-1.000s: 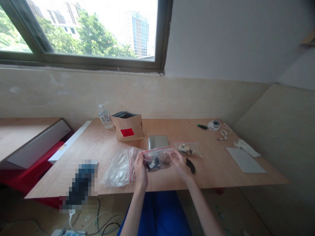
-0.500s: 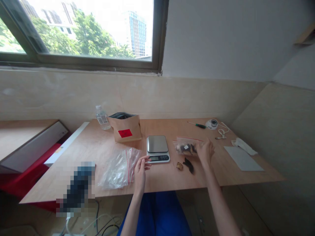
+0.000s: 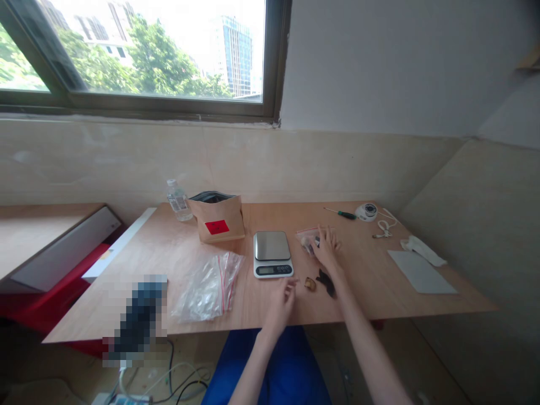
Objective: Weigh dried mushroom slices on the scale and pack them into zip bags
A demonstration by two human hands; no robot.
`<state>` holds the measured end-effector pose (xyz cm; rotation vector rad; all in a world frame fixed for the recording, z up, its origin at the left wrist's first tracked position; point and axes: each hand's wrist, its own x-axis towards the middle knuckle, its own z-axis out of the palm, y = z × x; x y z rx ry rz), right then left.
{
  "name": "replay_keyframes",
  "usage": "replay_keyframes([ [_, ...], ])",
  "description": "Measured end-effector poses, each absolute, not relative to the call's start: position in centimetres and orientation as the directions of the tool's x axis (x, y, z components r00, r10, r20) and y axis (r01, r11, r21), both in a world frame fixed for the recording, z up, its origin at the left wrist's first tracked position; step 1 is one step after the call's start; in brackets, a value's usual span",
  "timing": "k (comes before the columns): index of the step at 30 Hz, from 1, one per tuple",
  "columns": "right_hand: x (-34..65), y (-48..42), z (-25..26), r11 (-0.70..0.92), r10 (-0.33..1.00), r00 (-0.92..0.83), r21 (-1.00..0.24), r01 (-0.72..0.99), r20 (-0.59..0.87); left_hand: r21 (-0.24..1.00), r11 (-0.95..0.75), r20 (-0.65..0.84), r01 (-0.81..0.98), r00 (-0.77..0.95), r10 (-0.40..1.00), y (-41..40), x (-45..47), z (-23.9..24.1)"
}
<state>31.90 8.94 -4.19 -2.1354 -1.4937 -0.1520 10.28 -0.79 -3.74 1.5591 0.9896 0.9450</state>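
Observation:
My right hand [image 3: 328,247] lies over a small red-edged zip bag [image 3: 304,239] right of the scale, its fingers spread and touching the plastic. Dark and pale pieces show inside the bag, partly hidden by the hand. Below it on the table are a brown chunk [image 3: 310,284] and a dark curved piece [image 3: 325,282]. My left hand [image 3: 279,304], fingers loosely bent with nothing in them, hovers by the front edge of a kitchen scale [image 3: 273,253]. The scale's steel plate is bare.
Left of the scale lie clear zip bags [image 3: 206,289]; behind them stand an open kraft pouch [image 3: 219,219] and a water bottle [image 3: 179,201]. Towards the right are a screwdriver [image 3: 346,215], a white dome camera [image 3: 367,211], its cable, and a white sheet [image 3: 422,275].
My left hand has moved right, from beside the clear bags to below the scale. My right hand has shifted left over the small bag, which sits slightly farther back and left.

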Motion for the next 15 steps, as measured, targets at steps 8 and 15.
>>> replay_keyframes([
  [8, 31.2, -1.1, -8.4, 0.023, 0.830, 0.236, -0.454, 0.891, 0.506, 0.860, -0.408, 0.202, 0.306, 0.531, 0.823, -0.4, 15.1, -5.7],
  [15, 30.7, -1.7, -7.7, 0.055, 0.876, 0.280, -0.658, 0.751, 0.393, 0.839, -0.442, 0.275, 0.317, 0.453, 0.848, 1.4, 13.4, -4.5],
])
